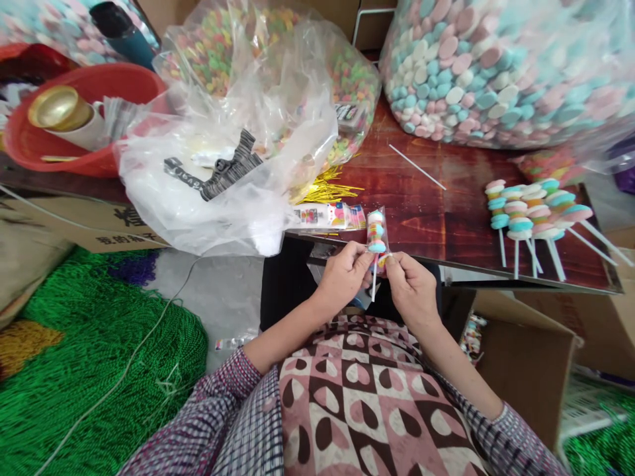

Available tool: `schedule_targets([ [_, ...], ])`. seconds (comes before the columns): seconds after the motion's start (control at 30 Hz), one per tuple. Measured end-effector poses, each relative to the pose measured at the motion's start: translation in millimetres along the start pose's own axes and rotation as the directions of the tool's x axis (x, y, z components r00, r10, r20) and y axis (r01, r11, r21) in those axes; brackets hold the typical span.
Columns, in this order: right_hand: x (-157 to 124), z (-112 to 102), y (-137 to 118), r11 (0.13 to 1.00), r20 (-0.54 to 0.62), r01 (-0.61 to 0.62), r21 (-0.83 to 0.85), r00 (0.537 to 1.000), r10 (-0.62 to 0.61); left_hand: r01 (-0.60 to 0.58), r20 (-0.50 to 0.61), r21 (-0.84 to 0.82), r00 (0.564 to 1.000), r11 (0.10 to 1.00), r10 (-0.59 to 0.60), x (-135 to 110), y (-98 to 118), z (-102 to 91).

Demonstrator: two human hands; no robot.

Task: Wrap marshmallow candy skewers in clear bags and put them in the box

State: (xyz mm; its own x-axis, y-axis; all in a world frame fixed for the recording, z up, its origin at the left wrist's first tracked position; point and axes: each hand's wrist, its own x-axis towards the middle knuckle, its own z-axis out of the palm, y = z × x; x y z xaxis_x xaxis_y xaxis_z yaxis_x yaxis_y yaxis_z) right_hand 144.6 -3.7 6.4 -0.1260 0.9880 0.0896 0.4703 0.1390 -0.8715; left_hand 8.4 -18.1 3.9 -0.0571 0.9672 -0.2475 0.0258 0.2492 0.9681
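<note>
My left hand [343, 276] and my right hand [411, 285] meet in front of the table edge, both pinched on one candy skewer [376, 233] of pastel discs on a white stick, sheathed in a clear printed wrapper. The fingers grip the wrapper's lower end around the stick. Flat printed wrappers [327, 215] lie on the table just behind my hands, next to a heap of yellow twist ties [325, 188].
Several unwrapped candy skewers [530, 211] lie at the right of the dark wooden table [446, 218]. Big clear bags of pastel candy [496, 66] and small coloured candy [278, 59] stand behind. A red basin [89, 99] is at left, a cardboard box [520, 357] lower right.
</note>
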Motion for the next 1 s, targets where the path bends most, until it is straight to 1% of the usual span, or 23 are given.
schedule_targets([
  [0.13, -1, 1, 0, 0.995, 0.017, -0.05, 0.089, 0.999, 0.049, -0.025, -0.023, 0.091, 0.999, 0.996, 0.027, 1, 1, -4.2],
  [0.27, -2, 4, 8, 0.976, 0.027, -0.104, 0.189, 0.995, 0.101, -0.08, -0.024, 0.178, 0.996, 0.981, 0.086, 2, -3, -4.5],
  [0.3, -2, 5, 11, 0.975, 0.013, -0.109, 0.194, 0.994, 0.109, -0.07, -0.022, 0.154, 0.997, 0.986, 0.074, 2, -4, -3.8],
  [0.37, -2, 6, 16, 0.978, -0.03, -0.11, 0.177, 0.993, 0.117, -0.001, 0.031, 0.016, 1.0, 1.0, 0.001, 2, -6, -1.7],
  [0.4, -2, 5, 18, 0.982, -0.05, -0.106, 0.154, 0.992, 0.115, 0.049, 0.086, -0.07, 0.995, 0.996, -0.043, 1, -7, -0.3],
  [0.47, -2, 4, 17, 0.993, -0.076, -0.086, 0.086, 0.993, 0.092, 0.154, 0.223, -0.211, 0.969, 0.965, -0.106, 1, -8, 3.2],
  [0.53, -2, 2, 14, 0.997, -0.079, -0.063, 0.038, 0.995, 0.066, 0.228, 0.303, -0.291, 0.943, 0.929, -0.137, 1, -8, 6.5],
  [0.57, -2, 1, 12, 0.997, -0.068, -0.06, 0.045, 0.996, 0.063, 0.253, 0.312, -0.323, 0.938, 0.912, -0.15, 1, -7, 7.7],
  [0.63, -3, 1, 9, 0.992, -0.046, -0.069, 0.105, 0.996, 0.074, 0.284, 0.286, -0.382, 0.941, 0.88, -0.18, 2, -5, 9.3],
  [0.67, -3, 1, 8, 0.988, -0.051, -0.072, 0.138, 0.995, 0.08, 0.292, 0.263, -0.4, 0.945, 0.869, -0.197, 2, -5, 9.5],
  [0.73, -4, 1, 7, 0.985, -0.098, -0.044, 0.165, 0.993, 0.061, 0.298, 0.232, -0.415, 0.948, 0.86, -0.217, 3, -4, 9.2],
  [0.8, -5, 1, 9, 0.992, -0.133, 0.038, 0.119, 0.991, -0.022, 0.276, 0.218, -0.409, 0.955, 0.87, -0.2, 4, -4, 8.4],
  [0.9, -4, 1, 13, 0.982, -0.078, 0.179, -0.061, 0.98, -0.184, 0.237, 0.201, -0.375, 0.965, 0.896, -0.171, 4, -4, 7.5],
  [0.93, -3, 1, 14, 0.971, -0.058, 0.203, -0.124, 0.976, -0.212, 0.236, 0.196, -0.363, 0.965, 0.901, -0.174, 4, -5, 7.3],
  [1.0, -1, 2, 17, 0.955, -0.043, 0.21, -0.212, 0.974, -0.223, 0.247, 0.195, -0.352, 0.963, 0.903, -0.187, 4, -4, 6.8],
])
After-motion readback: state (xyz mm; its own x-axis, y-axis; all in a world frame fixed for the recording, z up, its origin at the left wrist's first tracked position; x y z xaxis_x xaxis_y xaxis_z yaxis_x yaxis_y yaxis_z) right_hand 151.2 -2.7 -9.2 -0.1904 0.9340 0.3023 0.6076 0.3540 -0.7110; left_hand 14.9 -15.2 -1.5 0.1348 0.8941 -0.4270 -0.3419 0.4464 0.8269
